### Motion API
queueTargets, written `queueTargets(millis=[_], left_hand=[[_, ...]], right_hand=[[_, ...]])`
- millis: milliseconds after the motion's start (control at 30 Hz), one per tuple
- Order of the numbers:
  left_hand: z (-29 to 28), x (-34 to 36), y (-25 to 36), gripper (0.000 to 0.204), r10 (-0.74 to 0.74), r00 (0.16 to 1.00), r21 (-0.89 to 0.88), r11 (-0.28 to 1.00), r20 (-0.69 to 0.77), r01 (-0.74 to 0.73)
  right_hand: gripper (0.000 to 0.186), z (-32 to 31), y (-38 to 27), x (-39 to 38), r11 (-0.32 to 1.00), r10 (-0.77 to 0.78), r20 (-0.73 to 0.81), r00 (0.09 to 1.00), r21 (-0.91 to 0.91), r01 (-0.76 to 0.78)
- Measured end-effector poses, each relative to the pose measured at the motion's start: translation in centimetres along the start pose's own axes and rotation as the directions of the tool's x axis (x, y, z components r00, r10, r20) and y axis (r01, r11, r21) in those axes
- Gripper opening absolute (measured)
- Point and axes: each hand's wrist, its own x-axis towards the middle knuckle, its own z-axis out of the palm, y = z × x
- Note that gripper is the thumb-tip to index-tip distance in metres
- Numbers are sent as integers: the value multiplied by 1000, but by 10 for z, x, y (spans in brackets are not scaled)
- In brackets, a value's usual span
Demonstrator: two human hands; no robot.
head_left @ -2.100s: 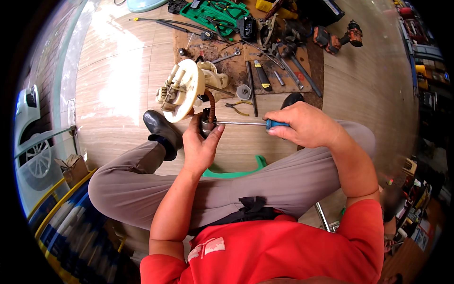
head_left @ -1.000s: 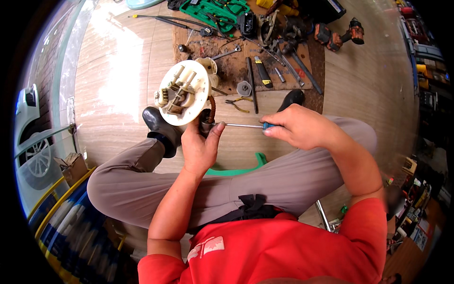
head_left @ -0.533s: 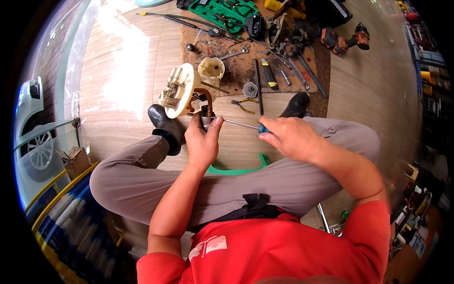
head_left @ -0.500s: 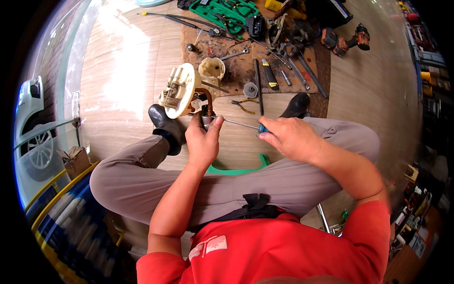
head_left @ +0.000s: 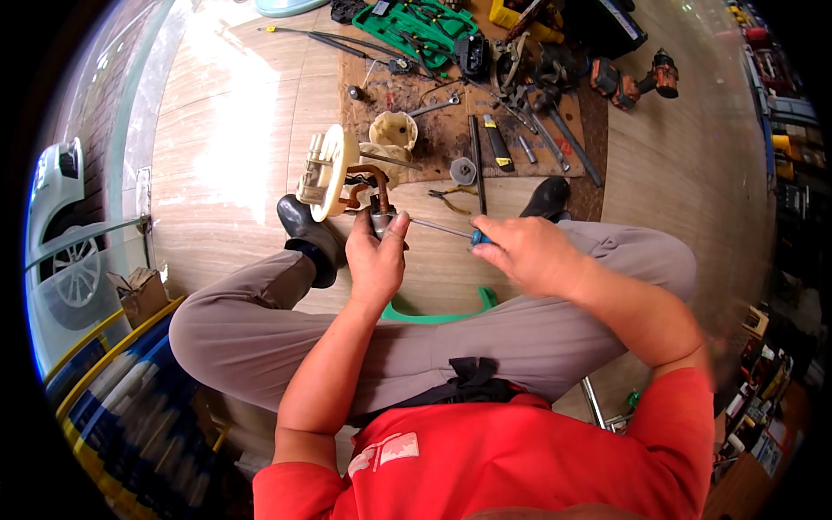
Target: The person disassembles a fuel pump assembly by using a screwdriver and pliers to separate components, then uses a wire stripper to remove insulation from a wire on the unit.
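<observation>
My left hand [head_left: 375, 257] grips the dark metal body of a pump assembly [head_left: 378, 214], whose cream round flange [head_left: 325, 172] stands tilted on edge to the upper left. A copper-coloured tube curves over the metal body. My right hand [head_left: 529, 251] holds a screwdriver [head_left: 446, 230] by its blue handle. The thin shaft runs left and its tip meets the assembly just above my left thumb. I sit on a green stool [head_left: 442, 310] with both knees spread.
A brown mat [head_left: 451, 130] ahead carries a cream plastic cup [head_left: 393, 132], pliers [head_left: 457, 198], wrenches and other hand tools. Behind it lie a green tool case [head_left: 416, 22] and an orange drill [head_left: 637, 78]. My black shoes [head_left: 305, 227] rest on pale wood flooring.
The flange has turned from facing up to standing on edge. Both hands have stayed on the assembly and the screwdriver, with the tip kept at the metal body.
</observation>
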Motion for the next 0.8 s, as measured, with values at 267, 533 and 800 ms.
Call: queueTargets(millis=[267,533,800], left_hand=[[-2,-5,18,39,-35,994,19,999,105,34],[-1,-9,6,29,90,994,139,985,69,-98],[-1,-3,11,33,2,1000,94,996,-23,0]], right_hand=[[36,-60,9,13,985,-14,238,971,170,-27],[37,-51,10,10,995,-20,253,967,97,-5],[36,-2,0,2,998,-26,-18,1000,-64,24]])
